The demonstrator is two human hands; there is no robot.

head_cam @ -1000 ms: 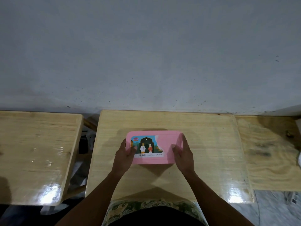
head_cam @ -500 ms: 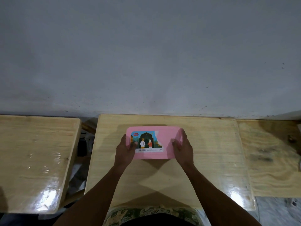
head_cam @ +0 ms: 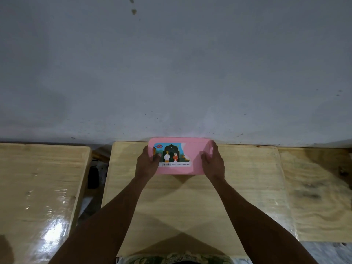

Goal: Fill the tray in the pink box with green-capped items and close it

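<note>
The pink box sat at the far edge of the middle table, close against the grey wall, with its lid shut. It lay between the two hands. The left hand clasped its left end, thumb on top of the lid and fingers wrapped round the side. The right hand clasped the right end the same way, fingers curled over the far corner. A sticker covered the left part of the lid: two drawn figures under a dark arch with a crescent, a small logo at its top left too blurred to read, and below a white strip with a barcode and print ending "5 pcs Mix".
</note>
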